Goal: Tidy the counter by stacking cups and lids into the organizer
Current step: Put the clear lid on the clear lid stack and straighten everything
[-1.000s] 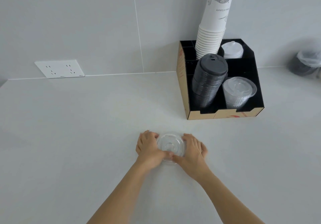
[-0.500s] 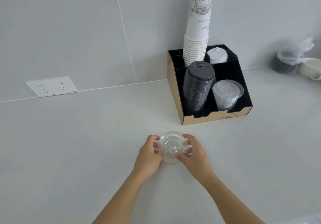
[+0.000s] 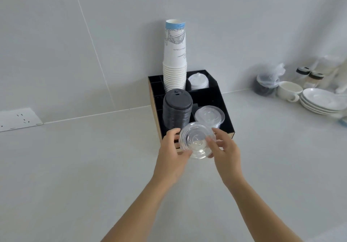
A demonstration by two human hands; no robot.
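Observation:
A short stack of clear plastic lids [image 3: 196, 140] is held in the air between my left hand [image 3: 171, 152] and my right hand [image 3: 226, 152], just in front of the organizer [image 3: 217, 99]. The organizer is a black box with a brown left side, standing against the wall. Its compartments hold a tall stack of white paper cups [image 3: 174, 61], white lids [image 3: 198, 81], a stack of black lids [image 3: 177, 110] and another stack of clear lids [image 3: 210, 117]. The held lids partly hide the organizer's front edge.
At the far right of the counter stand stacked white saucers [image 3: 322, 101], a white mug [image 3: 289, 90], a dark container under plastic wrap [image 3: 266, 85] and small jars [image 3: 309, 76]. A white wall socket [image 3: 17, 118] sits low on the wall at the left.
Both hands have lifted the clear lids off the counter and carried them forward and up to the organizer's front. The camera has swung right, so the dishes have come into sight.

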